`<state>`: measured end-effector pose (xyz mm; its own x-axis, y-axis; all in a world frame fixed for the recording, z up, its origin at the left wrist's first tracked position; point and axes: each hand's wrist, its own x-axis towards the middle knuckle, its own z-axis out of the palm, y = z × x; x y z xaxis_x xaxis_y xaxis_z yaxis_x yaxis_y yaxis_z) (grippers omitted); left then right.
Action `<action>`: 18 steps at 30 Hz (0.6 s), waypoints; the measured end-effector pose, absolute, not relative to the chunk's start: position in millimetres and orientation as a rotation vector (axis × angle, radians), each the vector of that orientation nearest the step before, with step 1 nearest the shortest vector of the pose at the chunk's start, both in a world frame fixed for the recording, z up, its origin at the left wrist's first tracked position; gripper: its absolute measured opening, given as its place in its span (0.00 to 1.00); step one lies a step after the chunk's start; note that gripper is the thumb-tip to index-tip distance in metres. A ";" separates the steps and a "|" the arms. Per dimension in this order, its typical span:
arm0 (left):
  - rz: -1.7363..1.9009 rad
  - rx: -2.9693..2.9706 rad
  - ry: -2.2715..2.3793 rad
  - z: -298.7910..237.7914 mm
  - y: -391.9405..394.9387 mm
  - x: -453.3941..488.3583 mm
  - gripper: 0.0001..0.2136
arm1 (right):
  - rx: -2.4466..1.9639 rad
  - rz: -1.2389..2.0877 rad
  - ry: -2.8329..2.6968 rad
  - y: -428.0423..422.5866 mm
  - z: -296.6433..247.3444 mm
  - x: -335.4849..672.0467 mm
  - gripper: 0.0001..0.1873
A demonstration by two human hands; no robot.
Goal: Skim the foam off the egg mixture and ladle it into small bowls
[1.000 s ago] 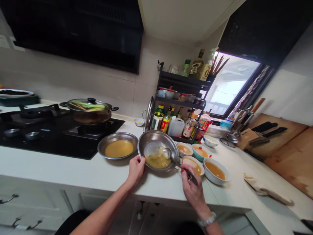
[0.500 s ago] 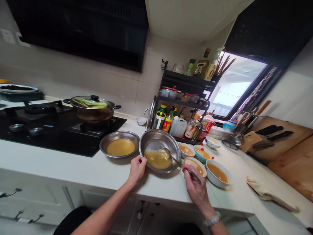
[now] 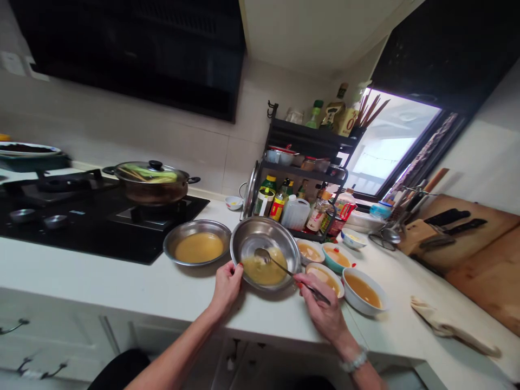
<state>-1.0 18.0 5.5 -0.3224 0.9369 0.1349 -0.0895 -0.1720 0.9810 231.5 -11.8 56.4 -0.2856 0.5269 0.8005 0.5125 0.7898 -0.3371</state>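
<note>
The left hand (image 3: pixel 227 284) pinches the tilted metal bowl (image 3: pixel 280 234) at its eight-o'clock rim. From four o'clock, the right hand (image 3: pixel 324 312) grips a spoon (image 3: pixel 285 270), its head seemingly touching the yellowish liquid (image 3: pixel 260 277); a metal dish (image 3: pixel 195 227) sits at nine.

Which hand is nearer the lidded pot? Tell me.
Left: the left hand is in front and right of the lidded pot; the right hand is farther right.

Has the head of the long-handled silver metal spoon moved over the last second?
Yes, leftward: the round silver metal spoon head is now nearer the leftmost shallow round steel bowl, which stands on the white counter.
</note>
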 end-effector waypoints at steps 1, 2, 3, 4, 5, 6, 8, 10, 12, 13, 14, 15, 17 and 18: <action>1.616 1.063 1.272 5.7 17.7 -1.1 0.13 | -0.806 0.027 -1.907 -14.8 55.0 235.2 0.12; 1.615 1.059 1.272 5.6 17.5 -1.1 0.13 | -0.832 0.029 -1.871 -16.4 53.2 239.0 0.11; 1.613 1.056 1.273 5.3 17.4 -1.0 0.13 | -0.862 0.029 -1.827 -16.9 51.0 242.6 0.10; 1.611 1.053 1.275 4.7 17.4 -0.8 0.13 | -0.895 0.038 -1.780 -16.6 48.5 245.6 0.09; 1.610 1.050 1.275 4.1 17.5 -0.7 0.13 | -0.933 0.061 -1.733 -16.0 46.0 247.7 0.08; 1.609 1.047 1.276 3.4 17.6 -0.5 0.14 | -0.975 0.098 -1.685 -15.4 43.8 248.8 0.08; 1.607 1.040 1.272 2.4 17.9 -0.2 0.14 | -1.055 0.205 -1.588 -15.0 41.0 247.8 0.09; 1.609 1.032 1.266 2.1 18.0 -0.1 0.14 | -1.112 0.323 -1.483 -15.9 42.0 243.9 0.13; 1.613 1.025 1.262 2.3 18.0 -0.2 0.14 | -1.129 0.416 -1.375 -17.0 46.6 239.3 0.16; 1.615 1.022 1.260 2.3 18.1 -0.2 0.14 | -1.128 0.452 -1.328 -17.3 49.7 237.4 0.18; 1.616 1.023 1.256 2.3 18.2 -0.2 0.14 | -1.127 0.483 -1.288 -17.3 52.9 235.9 0.19; 1.617 1.024 1.250 2.3 18.3 -0.2 0.14 | -1.126 0.510 -1.256 -17.0 55.9 234.9 0.20; 1.616 1.021 1.238 2.1 18.9 -0.1 0.14 | -1.125 0.561 -1.208 -15.3 60.6 233.8 0.21; 1.615 1.020 1.234 2.0 19.2 0.1 0.14 | -1.123 0.581 -1.187 -14.0 62.2 233.4 0.22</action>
<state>0.1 19.2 2.0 -0.3153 0.9425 0.1107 -0.1413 -0.1619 0.9766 233.4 -14.0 62.2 0.3246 0.8459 0.4233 0.1850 0.3821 -0.9054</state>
